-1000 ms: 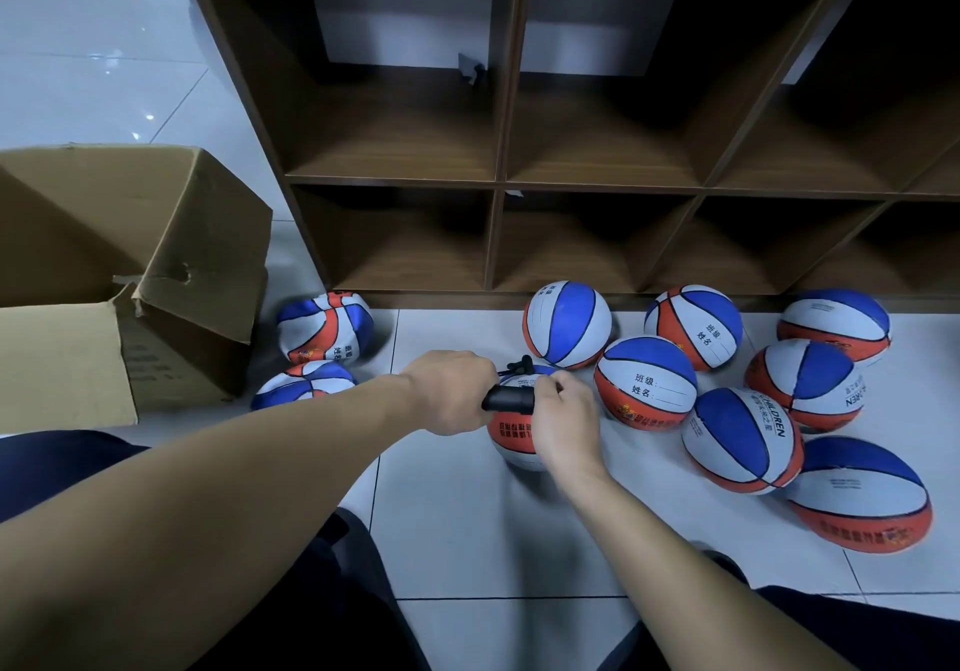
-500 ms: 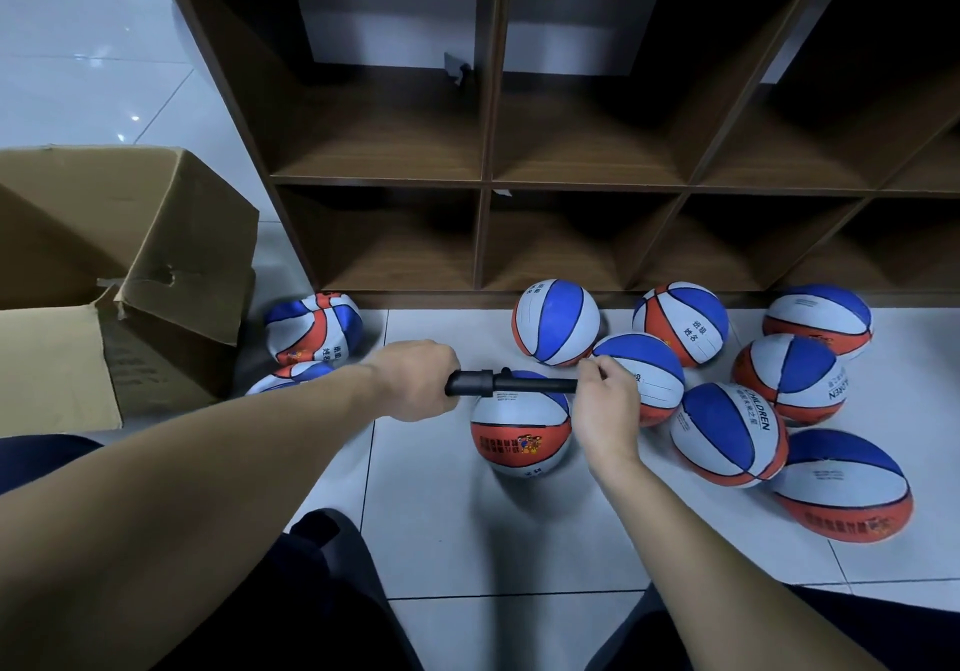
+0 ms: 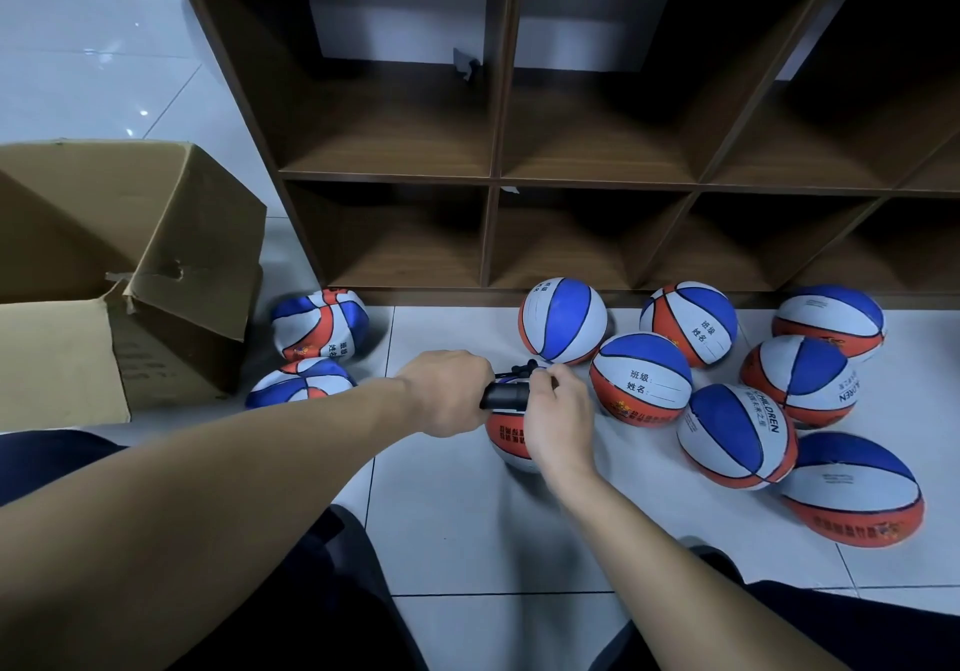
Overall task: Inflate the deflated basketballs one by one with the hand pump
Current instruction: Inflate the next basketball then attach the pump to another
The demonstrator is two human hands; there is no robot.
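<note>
Progress, judged from shape: seven round basketballs [image 3: 640,378] lie grouped on the tiled floor [image 3: 467,514] at right below the empty wooden shelf unit [image 3: 493,177], apparently inflated, while two crumpled, deflated basketballs [image 3: 319,325] beside the open cardboard box [image 3: 130,265] at left remain to be done — whether the box holds more cannot be told. The ball in hand [image 3: 506,434] rests on the floor between the forearms, near the round group, under the black hand pump [image 3: 504,395]; the left hand [image 3: 449,392] wraps its handle end, the right hand [image 3: 558,416] curls round its barrel — handle close in, a stroke apparently under way.
</note>
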